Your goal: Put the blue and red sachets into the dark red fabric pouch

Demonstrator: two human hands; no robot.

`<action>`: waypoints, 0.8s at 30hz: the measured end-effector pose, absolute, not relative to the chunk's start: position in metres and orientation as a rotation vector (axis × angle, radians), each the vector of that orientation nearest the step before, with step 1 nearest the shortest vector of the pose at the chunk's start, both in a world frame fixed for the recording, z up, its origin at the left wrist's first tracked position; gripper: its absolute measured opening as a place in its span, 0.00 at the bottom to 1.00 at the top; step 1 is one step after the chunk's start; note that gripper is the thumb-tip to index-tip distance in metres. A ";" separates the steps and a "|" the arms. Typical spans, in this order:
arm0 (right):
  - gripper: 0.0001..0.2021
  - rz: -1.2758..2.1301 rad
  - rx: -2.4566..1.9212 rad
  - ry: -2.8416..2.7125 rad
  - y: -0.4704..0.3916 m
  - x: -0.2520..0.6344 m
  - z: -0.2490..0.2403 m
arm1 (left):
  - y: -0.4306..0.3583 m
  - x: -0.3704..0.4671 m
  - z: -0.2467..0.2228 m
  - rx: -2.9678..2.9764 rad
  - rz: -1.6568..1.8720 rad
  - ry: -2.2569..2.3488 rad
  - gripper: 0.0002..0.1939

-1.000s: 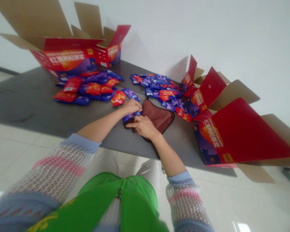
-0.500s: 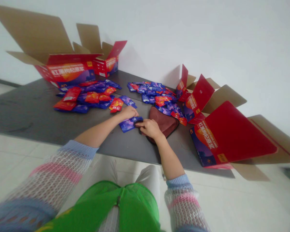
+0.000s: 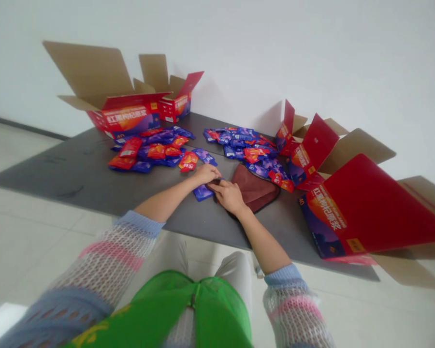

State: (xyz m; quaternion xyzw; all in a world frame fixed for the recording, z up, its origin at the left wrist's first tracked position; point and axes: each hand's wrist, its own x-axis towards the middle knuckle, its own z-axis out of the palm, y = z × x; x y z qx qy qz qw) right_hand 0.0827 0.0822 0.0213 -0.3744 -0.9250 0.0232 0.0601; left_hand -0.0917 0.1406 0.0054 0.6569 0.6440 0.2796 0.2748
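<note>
A blue-purple pouch lies on the grey table under my two hands. My left hand is closed, fingertips bent down over the pouch's upper part near the cloth corner; what it pinches is hidden. My right hand is closed on a dark-edged corner of the brown cloth, its fingers touching the pouch's right side. The rest of the cloth spreads flat to the right. Just beyond my left hand lie a red pouch and another blue pouch.
Heaps of red and blue pouches lie at the left and behind the cloth. Open red boxes stand at the back left and along the right. A white wall rises behind.
The whole view has shifted, so the table sits further right. My left hand has moved closer to my right hand, over the pouch, and now covers more of it.
</note>
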 end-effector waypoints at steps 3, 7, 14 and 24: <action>0.22 0.133 -0.983 -2.851 0.074 0.071 0.020 | 0.148 -0.095 -0.005 1.749 0.777 1.703 0.12; 0.22 0.217 -0.823 -2.899 0.076 0.066 0.019 | 0.159 -0.100 -0.019 1.727 0.812 1.663 0.13; 0.20 0.485 -0.642 -2.979 0.091 0.086 0.025 | 0.165 -0.105 -0.028 1.592 0.928 1.559 0.08; 0.21 0.334 -1.502 -2.536 0.116 0.126 0.032 | 0.147 -0.123 -0.003 1.510 0.804 1.029 0.23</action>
